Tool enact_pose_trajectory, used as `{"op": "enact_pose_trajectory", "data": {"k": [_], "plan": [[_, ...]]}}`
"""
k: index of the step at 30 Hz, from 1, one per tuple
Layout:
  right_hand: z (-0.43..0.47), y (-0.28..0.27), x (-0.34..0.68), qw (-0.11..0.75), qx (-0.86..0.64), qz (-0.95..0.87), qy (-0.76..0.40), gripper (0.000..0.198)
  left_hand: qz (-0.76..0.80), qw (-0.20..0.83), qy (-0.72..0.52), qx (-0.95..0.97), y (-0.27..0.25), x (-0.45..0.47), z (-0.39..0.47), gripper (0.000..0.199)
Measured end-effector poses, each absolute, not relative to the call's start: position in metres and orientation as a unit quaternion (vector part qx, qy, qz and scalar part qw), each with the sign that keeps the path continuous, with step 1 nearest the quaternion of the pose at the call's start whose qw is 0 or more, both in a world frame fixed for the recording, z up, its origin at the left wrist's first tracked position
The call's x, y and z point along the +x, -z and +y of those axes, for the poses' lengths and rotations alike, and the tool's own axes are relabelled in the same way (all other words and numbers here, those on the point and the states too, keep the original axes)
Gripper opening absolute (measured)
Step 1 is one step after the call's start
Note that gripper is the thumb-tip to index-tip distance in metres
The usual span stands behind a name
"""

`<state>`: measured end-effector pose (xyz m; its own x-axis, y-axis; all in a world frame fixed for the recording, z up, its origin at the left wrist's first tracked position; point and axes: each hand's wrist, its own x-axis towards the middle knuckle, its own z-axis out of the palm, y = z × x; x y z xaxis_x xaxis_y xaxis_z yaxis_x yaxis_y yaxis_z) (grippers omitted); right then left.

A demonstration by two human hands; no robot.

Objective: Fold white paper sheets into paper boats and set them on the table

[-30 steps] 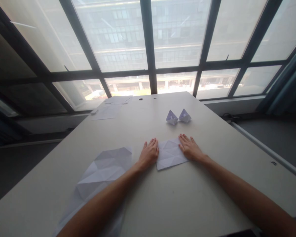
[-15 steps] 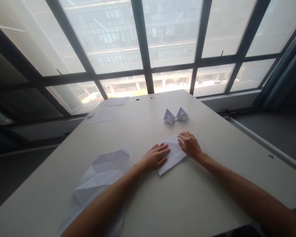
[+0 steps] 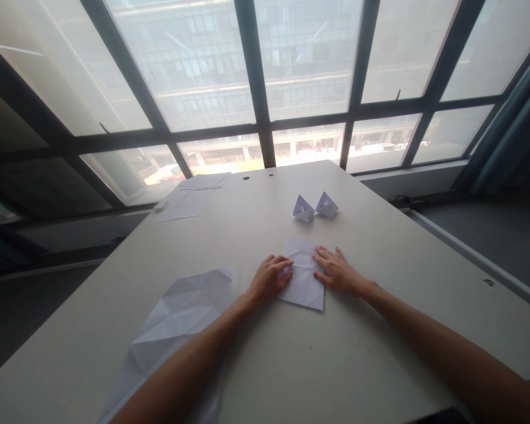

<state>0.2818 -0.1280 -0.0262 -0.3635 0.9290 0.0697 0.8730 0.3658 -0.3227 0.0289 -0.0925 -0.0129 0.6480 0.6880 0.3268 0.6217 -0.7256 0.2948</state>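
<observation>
A folded sheet of white paper (image 3: 304, 282) with creases lies flat on the white table, between my two hands. My left hand (image 3: 270, 278) is at its left edge, fingers bent and thumb close to them, gripping that edge. Spread over the right side of the sheet, the fingers of my right hand (image 3: 339, 272) rest flat on the paper. Just beyond the sheet stand two small folded paper boats (image 3: 303, 209), side by side.
A larger creased paper sheet (image 3: 179, 315) lies to the left, partly under my left forearm. Several flat sheets (image 3: 183, 203) are at the table's far left. Windows (image 3: 307, 59) rise behind the white table (image 3: 265, 227), and a blue curtain (image 3: 503, 141) hangs at right.
The folded sheet has turned so its near edge lies more squarely toward me. My left hand has drawn back from flat on it to its left edge; my right hand has flattened onto it.
</observation>
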Motion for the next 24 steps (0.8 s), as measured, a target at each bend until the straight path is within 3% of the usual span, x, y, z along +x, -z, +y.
{"op": "enact_pose_trajectory", "data": {"k": [4, 11, 19, 24], "plan": [[-0.130, 0.031, 0.279, 0.117, -0.580, -0.799, -0.109, 0.063, 0.357, 0.063, -0.182, 0.914, 0.016, 0.027, -0.093, 0.048], [-0.134, 0.026, 0.281, 0.102, -0.527, -0.834, -0.128, 0.105, 0.356, 0.088, -0.133, 0.921, 0.017, 0.026, -0.093, 0.066], [-0.129, 0.015, 0.285, 0.125, -0.512, -0.829, -0.187, 0.112, 0.379, 0.090, -0.172, 0.905, 0.012, 0.026, -0.092, 0.070], [-0.130, 0.013, 0.285, 0.148, -0.504, -0.828, -0.196, 0.099, 0.378, 0.085, -0.195, 0.901, 0.011, 0.026, -0.095, 0.066]]}}
